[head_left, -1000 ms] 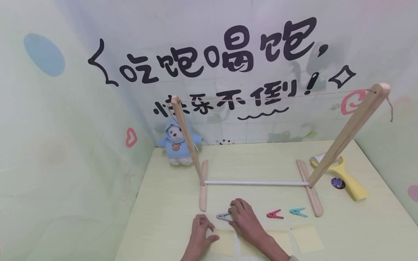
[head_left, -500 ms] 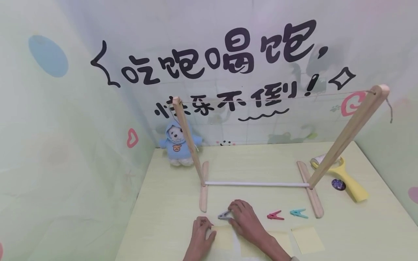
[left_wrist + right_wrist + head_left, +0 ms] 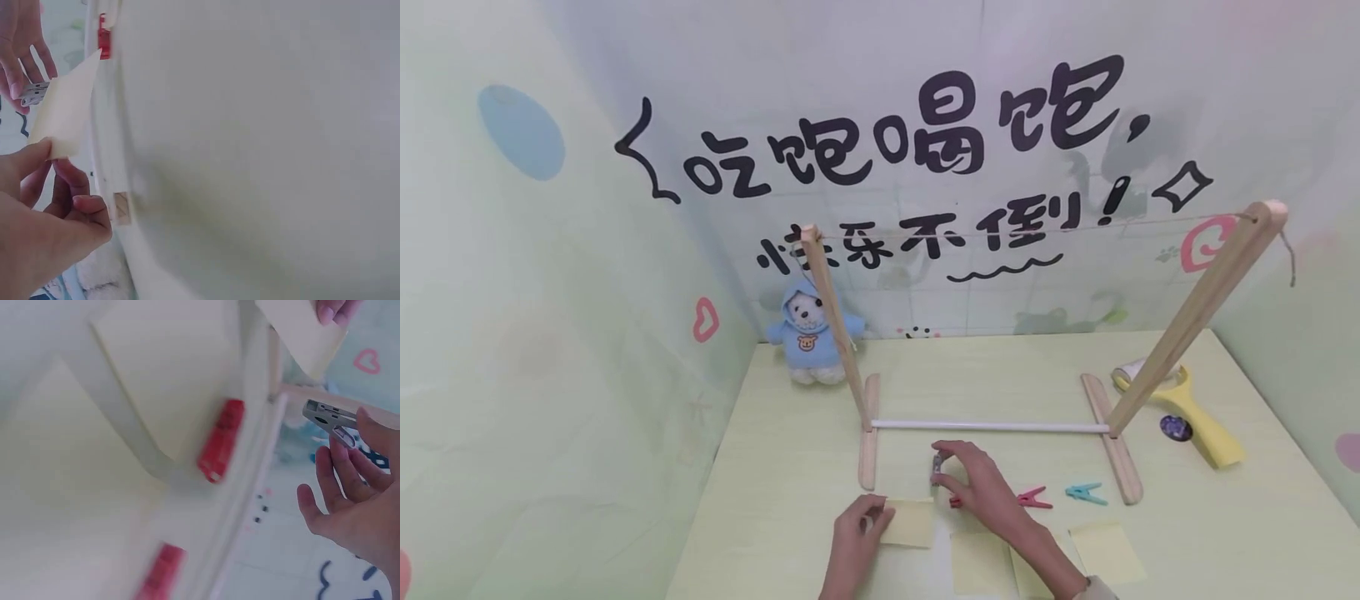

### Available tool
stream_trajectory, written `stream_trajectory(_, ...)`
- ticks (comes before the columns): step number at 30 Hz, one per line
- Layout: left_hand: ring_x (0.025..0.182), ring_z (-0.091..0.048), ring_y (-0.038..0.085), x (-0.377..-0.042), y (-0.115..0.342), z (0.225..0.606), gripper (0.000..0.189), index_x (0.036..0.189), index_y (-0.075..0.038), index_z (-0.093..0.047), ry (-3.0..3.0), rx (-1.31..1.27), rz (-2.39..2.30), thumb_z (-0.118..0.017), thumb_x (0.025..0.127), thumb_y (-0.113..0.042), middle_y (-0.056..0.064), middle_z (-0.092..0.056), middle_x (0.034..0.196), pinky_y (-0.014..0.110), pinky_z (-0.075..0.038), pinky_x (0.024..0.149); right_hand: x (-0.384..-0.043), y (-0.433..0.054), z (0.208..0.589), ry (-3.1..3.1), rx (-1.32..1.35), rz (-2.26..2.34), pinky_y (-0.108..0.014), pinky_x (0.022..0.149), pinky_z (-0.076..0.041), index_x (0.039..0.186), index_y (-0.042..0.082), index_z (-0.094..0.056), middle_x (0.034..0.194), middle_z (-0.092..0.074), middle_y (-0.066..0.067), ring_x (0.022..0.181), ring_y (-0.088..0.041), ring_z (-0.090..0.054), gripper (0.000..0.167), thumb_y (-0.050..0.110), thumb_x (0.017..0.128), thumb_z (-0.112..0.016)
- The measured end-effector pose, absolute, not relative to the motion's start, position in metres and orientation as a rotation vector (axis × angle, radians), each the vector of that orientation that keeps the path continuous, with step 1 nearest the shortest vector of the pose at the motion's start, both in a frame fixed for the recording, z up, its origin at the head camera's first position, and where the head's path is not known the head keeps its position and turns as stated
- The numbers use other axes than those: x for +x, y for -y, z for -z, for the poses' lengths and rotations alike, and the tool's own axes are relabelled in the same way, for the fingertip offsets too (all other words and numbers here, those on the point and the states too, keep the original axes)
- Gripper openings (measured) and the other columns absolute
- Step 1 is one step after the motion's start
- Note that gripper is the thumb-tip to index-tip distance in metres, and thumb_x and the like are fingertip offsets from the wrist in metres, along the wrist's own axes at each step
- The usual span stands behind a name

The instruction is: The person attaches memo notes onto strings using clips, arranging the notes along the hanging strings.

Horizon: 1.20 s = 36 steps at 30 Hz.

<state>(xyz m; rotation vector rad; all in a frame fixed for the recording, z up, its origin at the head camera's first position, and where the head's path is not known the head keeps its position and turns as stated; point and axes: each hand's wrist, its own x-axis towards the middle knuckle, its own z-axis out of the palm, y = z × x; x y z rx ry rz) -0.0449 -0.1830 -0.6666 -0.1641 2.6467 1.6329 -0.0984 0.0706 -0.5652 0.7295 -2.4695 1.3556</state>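
Nearby, three pale yellow paper notes (image 3: 979, 562) lie flat along the front of a light green table (image 3: 775, 500). Just left of them, the left hand (image 3: 852, 533) pinches another note (image 3: 908, 523) at its edge between thumb and fingers. This note is thin, squarish and plain. The left wrist view shows it slanting up off the table, a tilt the head view hardly reveals.

Slightly beyond, the right hand (image 3: 988, 487) grips a small grey clip (image 3: 936, 469) between thumb and fingers, above the table. From the head the clip looks like a short, narrow bar; the right wrist view gives its side, a slim V with the legs spread towards the hand. That view also shows two red clips (image 3: 222, 440) on the table, one of them mostly covered by the right hand in the head view. A turquoise clip (image 3: 1086, 493) lies to their right.

Behind stands a wooden frame (image 3: 838, 329), its posts joined low by a white rod (image 3: 988, 427) and high by a thin string (image 3: 1120, 223). A yellow roller (image 3: 1206, 423) lies at right; a blue-hooded plush toy (image 3: 808, 337) sits at left. Farthest is a wall (image 3: 850, 75) with large black lettering.
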Motion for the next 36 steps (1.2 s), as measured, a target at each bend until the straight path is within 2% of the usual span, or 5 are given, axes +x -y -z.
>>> stream_trajectory(4,0.089,-0.064,0.004,-0.050,0.170,0.605,0.010,0.106,-0.020,-0.082,-2.595,-0.232,-1.805,-0.079,0.103,-0.029,-0.006,-0.074,0.096,0.018,-0.049,0.076,-0.103,-0.077,0.511,2.535,0.724,-1.332,-0.046,0.100,-0.060,0.122,0.006,-0.074,0.112,-0.077,-0.001,0.110,-0.026,-0.074,0.033,0.006,0.092,-0.087)
stream_trajectory(7,0.089,-0.058,0.001,-0.053,0.158,0.545,0.011,0.106,-0.006,-0.081,-2.568,-0.200,-1.980,-0.077,0.102,-0.016,0.002,-0.072,0.098,0.017,-0.046,0.077,-0.113,-0.084,0.479,2.422,0.852,-1.318,-0.032,0.101,-0.059,0.121,0.005,-0.073,0.117,-0.076,-0.004,0.112,-0.026,-0.072,0.034,0.000,0.090,-0.086)
stream_trajectory(14,0.107,-0.066,0.009,-0.086,0.148,0.477,0.015,0.114,-0.002,-0.080,-2.495,-0.074,-2.196,-0.074,0.106,-0.014,0.011,-0.078,0.120,0.022,-0.051,0.092,-0.129,-0.091,0.386,2.170,1.035,-1.227,-0.010,0.115,-0.037,0.113,0.004,-0.074,0.131,-0.065,-0.013,0.126,-0.032,-0.061,0.040,-0.013,0.080,-0.089)
stream_trajectory(23,0.119,-0.070,0.022,-0.129,0.129,0.388,0.025,0.128,-0.002,-0.076,-2.520,0.144,-2.304,-0.069,0.110,-0.018,0.012,-0.076,0.131,0.034,-0.053,0.109,-0.143,-0.087,0.292,2.046,1.155,-1.100,-0.019,0.120,-0.038,0.108,-0.003,-0.075,0.134,-0.061,-0.022,0.128,-0.035,-0.059,0.036,-0.015,0.078,-0.090)
stream_trajectory(36,0.115,-0.068,0.025,-0.174,0.119,0.316,0.024,0.128,0.003,-0.072,-2.534,0.232,-2.505,-0.064,0.112,-0.013,0.018,-0.073,0.124,0.038,-0.054,0.107,-0.187,-0.076,0.222,2.043,0.954,-1.153,-0.037,0.123,-0.035,0.106,-0.009,-0.077,0.128,-0.060,-0.024,0.137,-0.028,-0.053,0.021,-0.008,0.088,-0.087)
